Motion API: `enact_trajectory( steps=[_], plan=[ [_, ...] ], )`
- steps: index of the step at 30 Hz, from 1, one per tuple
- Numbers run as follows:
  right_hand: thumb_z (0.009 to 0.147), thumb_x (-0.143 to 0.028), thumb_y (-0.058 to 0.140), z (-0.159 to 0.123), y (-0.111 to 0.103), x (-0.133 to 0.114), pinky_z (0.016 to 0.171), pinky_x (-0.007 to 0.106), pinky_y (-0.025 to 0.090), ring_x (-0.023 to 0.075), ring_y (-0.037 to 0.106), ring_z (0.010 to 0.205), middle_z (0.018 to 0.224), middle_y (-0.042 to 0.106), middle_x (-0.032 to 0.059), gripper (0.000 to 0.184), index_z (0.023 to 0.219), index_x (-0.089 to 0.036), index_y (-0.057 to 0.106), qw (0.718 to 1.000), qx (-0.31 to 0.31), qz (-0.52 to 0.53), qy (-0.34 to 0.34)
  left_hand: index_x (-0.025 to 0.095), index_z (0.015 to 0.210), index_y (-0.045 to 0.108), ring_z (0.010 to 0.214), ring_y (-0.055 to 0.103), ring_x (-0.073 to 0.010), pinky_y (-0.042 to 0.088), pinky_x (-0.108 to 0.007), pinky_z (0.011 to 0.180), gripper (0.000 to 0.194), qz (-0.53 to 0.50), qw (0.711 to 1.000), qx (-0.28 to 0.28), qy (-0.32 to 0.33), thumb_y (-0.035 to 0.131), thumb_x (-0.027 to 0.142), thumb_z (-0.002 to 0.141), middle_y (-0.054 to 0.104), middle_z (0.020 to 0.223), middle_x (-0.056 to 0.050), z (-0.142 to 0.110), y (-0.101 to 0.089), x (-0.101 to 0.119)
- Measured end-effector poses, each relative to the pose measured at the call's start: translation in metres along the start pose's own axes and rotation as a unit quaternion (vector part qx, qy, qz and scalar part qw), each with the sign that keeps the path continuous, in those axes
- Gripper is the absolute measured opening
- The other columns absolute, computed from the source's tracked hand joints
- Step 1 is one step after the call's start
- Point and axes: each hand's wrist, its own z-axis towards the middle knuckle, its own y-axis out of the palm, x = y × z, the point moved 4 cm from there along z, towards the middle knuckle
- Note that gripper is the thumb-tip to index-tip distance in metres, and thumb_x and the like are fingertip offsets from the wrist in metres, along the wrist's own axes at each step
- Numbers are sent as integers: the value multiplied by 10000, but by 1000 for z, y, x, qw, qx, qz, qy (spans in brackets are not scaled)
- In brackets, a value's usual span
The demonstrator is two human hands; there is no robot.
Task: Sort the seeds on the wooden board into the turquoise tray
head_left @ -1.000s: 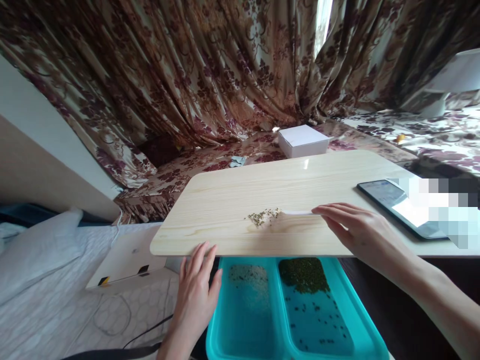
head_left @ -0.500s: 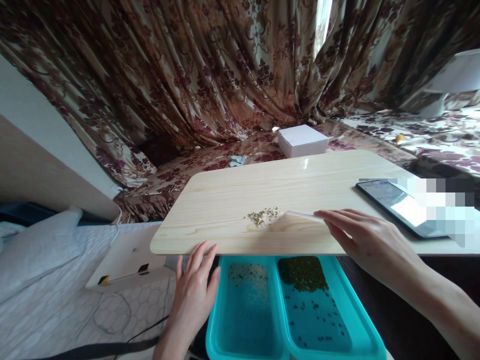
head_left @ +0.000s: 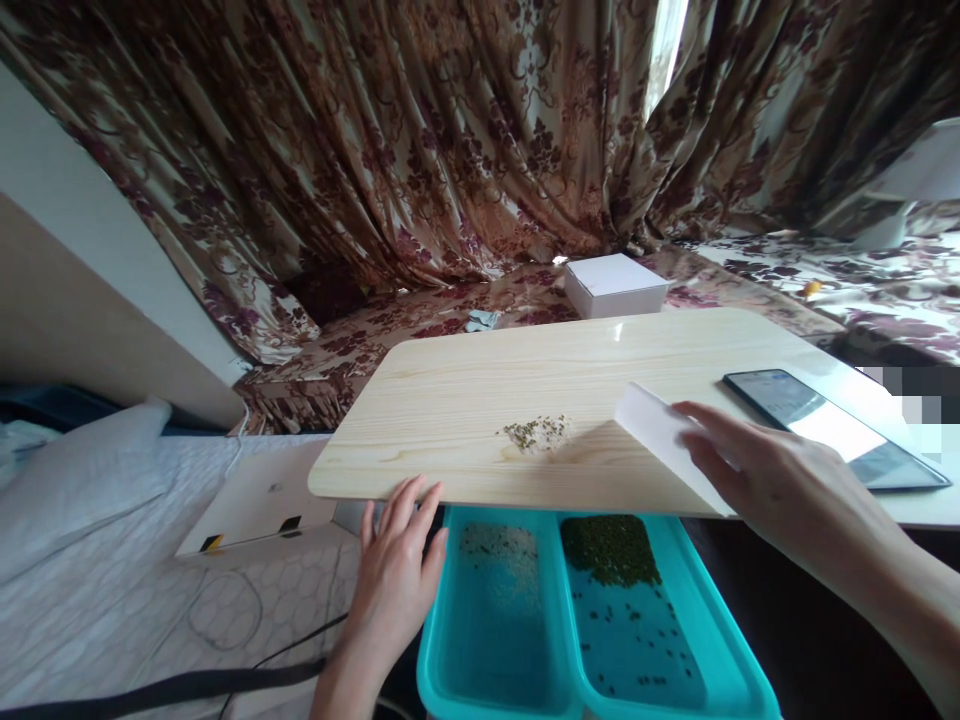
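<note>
Pinching white card in right hand, right of grain pile, likely leaving one edge free; resting left hand, loosely spread-fingered, on tabletop left of grain pile, maybe for steadiness.

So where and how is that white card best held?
Probably pinch the white card by its right-hand side, coming from the right, as the right hand does: it's thin, flat and tilted, and this leaves the end nearest the grains free.
</note>
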Motion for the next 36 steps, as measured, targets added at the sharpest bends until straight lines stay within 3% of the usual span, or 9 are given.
enact_trajectory(
  steps=[6, 10, 14, 18, 25, 29, 36],
  plan=[
    [927, -358, 515, -10, -1, 18, 372, 328, 417, 251, 645, 407, 579, 724, 72, 349, 1174, -221, 721, 997, 7, 59, 46, 229, 1397, 602, 1390, 506, -303, 285, -590, 1198, 428, 0, 1000, 8, 4, 465, 218, 991, 587, 1480, -133, 1, -3, 1],
    [914, -361, 570, -24, 15, 26, 399, 312, 484, 233, 650, 420, 576, 723, 56, 339, 1162, -203, 739, 980, -7, 139, 141, 243, 1398, 602, 1385, 514, -296, 293, -576, 1199, 433, -3, 1000, 9, 4, 470, 216, 986, 593, 1474, -127, 1, -4, 2],
    [898, -393, 580, -30, 33, 14, 472, 310, 557, 253, 729, 554, 673, 781, 68, 380, 1171, -183, 741, 959, -9, 203, 199, 256, 1399, 607, 1381, 518, -296, 296, -575, 1203, 445, -5, 1000, 14, 5, 486, 204, 973, 600, 1466, -122, 1, -5, 2],
    [899, -412, 564, -29, 40, -8, 426, 302, 524, 222, 687, 487, 627, 758, 32, 381, 1146, -188, 749, 958, 0, 213, 194, 248, 1399, 608, 1389, 513, -301, 296, -580, 1207, 441, -6, 1000, 12, 2, 483, 209, 978, 592, 1473, -127, 1, -5, 3],
    [898, -406, 545, -25, 52, -40, 405, 297, 504, 212, 673, 487, 653, 764, 51, 404, 1150, -163, 748, 948, -10, 242, 205, 211, 1409, 595, 1399, 500, -325, 314, -649, 1182, 442, -3, 1000, -9, -2, 457, 194, 990, 569, 1492, -146, 1, -6, 4],
    [892, -404, 533, -20, 59, -56, 398, 294, 497, 202, 655, 464, 662, 766, 49, 414, 1151, -166, 752, 947, -24, 252, 196, 234, 1400, 607, 1387, 512, -308, 303, -622, 1206, 444, -7, 1000, 6, -2, 486, 179, 976, 588, 1471, -137, 1, -8, 6],
    [890, -416, 549, -19, 53, -57, 397, 285, 498, 192, 641, 445, 661, 768, 40, 405, 1155, -183, 748, 945, -26, 264, 192, 228, 1402, 599, 1395, 504, -311, 294, -631, 1207, 446, -10, 1000, 2, -1, 477, 176, 976, 574, 1485, -141, 1, -11, 7]
  ],
)
